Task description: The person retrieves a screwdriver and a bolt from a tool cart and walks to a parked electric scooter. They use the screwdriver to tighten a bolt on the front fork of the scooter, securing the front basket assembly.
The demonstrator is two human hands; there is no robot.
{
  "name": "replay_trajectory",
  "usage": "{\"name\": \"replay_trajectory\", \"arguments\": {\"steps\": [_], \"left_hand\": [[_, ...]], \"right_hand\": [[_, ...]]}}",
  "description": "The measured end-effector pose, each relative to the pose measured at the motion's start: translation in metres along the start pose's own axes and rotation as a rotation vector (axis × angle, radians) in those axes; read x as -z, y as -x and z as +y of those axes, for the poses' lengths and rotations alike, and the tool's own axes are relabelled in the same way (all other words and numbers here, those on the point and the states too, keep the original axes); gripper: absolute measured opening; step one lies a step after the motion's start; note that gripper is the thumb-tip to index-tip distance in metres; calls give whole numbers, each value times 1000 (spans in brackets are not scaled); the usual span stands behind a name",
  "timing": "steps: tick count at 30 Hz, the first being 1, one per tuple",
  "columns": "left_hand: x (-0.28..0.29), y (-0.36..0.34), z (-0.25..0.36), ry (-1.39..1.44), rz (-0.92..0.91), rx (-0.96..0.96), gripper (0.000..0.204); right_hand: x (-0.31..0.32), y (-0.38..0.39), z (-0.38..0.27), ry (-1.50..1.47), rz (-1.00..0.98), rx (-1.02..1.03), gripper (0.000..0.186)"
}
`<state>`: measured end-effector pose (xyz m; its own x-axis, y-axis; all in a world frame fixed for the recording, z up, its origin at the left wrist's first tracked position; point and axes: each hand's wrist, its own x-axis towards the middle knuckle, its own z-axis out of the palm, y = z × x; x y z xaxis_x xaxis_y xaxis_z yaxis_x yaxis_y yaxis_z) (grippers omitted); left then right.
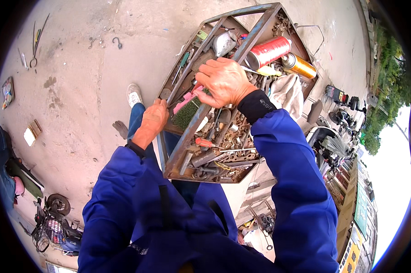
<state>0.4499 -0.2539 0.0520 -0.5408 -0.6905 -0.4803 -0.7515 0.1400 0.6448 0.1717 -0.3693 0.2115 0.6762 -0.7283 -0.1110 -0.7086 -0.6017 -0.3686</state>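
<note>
The head camera looked steeply down past the blue sleeves [301, 168], close over the metal tray [190, 132]. Its fisheye rim reached distant trees [390, 91].

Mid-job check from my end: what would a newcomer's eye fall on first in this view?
Probably the red can and the yellow-orange can, lying near each other toward the upper right of the cluttered metal tray. Next, perhaps, the bright blue sleeves and the two bare hands: the right hand over the tray's middle beside a pink strip, the left hand at its left edge.
</note>
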Motion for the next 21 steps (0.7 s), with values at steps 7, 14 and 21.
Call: {"name": "replay_trajectory", "arguments": {"steps": [7,14,21], "left_hand": [[62,178,-39,84,107,389,15],[22,396,-99,266,270,719,18],[-17,532,-81,337,249,726,23]], "right_hand": [[-4,2,-33,40,86,-198,21],[-25,72,-211,-385,568,-503,19],[-31,183,-269,-412,572,-652,23]]}}
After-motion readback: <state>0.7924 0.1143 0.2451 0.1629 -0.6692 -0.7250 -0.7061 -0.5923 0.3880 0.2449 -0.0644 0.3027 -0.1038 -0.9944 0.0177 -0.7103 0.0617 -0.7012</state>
